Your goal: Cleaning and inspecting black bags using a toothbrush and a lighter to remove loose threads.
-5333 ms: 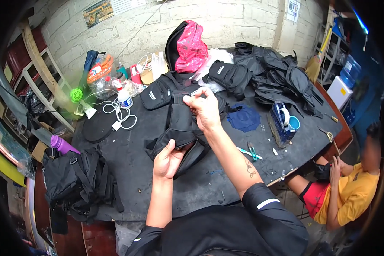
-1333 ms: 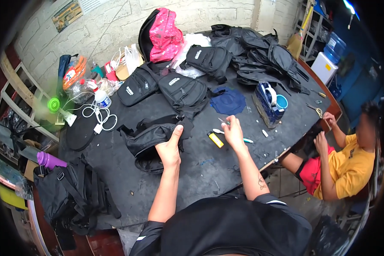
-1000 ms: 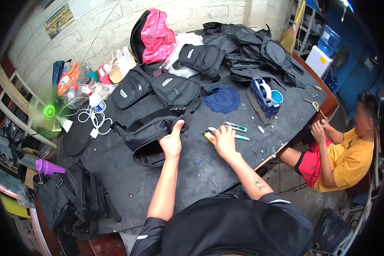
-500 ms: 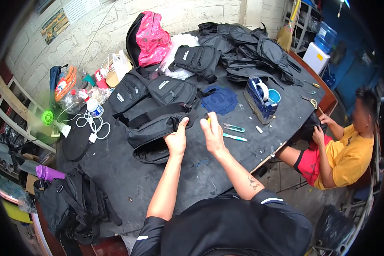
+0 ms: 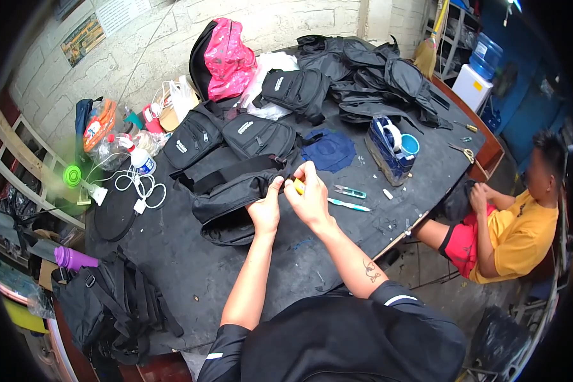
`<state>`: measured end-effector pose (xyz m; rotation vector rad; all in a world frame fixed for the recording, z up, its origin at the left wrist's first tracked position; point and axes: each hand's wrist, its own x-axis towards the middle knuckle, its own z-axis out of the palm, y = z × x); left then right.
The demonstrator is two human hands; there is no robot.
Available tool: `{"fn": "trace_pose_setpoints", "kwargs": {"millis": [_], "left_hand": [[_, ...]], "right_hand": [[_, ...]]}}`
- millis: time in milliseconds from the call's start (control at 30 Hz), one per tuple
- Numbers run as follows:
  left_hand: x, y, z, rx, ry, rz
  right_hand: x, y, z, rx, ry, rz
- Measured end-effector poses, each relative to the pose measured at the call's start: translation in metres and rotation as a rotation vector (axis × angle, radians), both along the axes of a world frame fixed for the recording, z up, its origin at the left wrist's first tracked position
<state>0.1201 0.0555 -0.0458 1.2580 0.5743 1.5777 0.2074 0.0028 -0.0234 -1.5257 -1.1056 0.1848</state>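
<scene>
My left hand (image 5: 265, 211) is closed on the right end of a black bag (image 5: 226, 205), thumb on top. The bag lies on its side on the dark table, its opening towards me. Just right of that end, my right hand (image 5: 311, 198) pinches a small yellow object (image 5: 299, 186); fingers cover most of it, so its kind is unclear. Right of this hand lie green-handled thread snips (image 5: 351, 191) and a slim turquoise-and-white tool (image 5: 349, 205). Beyond the hands is a dark blue cloth piece (image 5: 328, 151).
Black bags (image 5: 261, 135) and a pink backpack (image 5: 231, 60) stand behind. A tape dispenser (image 5: 388, 156) and scissors (image 5: 466, 153) lie to the right. Left are a spray bottle (image 5: 141, 160) and white cable. A co-worker in yellow (image 5: 522, 223) sits at the right, handling black fabric.
My right hand has come left and closer to the bag's end, with the yellow object in its fingers. My left hand keeps its hold. The co-worker's hands have shifted on the black fabric.
</scene>
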Motion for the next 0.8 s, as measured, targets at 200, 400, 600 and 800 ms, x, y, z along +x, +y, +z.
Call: {"fn": "trace_pose_setpoints", "kwargs": {"millis": [200, 400, 600, 800], "left_hand": [[0.003, -0.003, 0.005, 0.024, -0.047, -0.009], [0.001, 0.002, -0.002, 0.013, -0.014, 0.016], [0.001, 0.004, -0.006, 0.003, -0.022, 0.018], [-0.019, -0.010, 0.018, -0.266, 0.011, -0.358]], "right_hand": [[0.001, 0.000, 0.000, -0.011, -0.014, -0.016], [-0.001, -0.002, 0.003, 0.016, -0.047, -0.017], [-0.001, -0.001, -0.001, 0.073, -0.072, -0.016], [0.029, 0.011, -0.027, 0.109, 1.505, 0.550]]}}
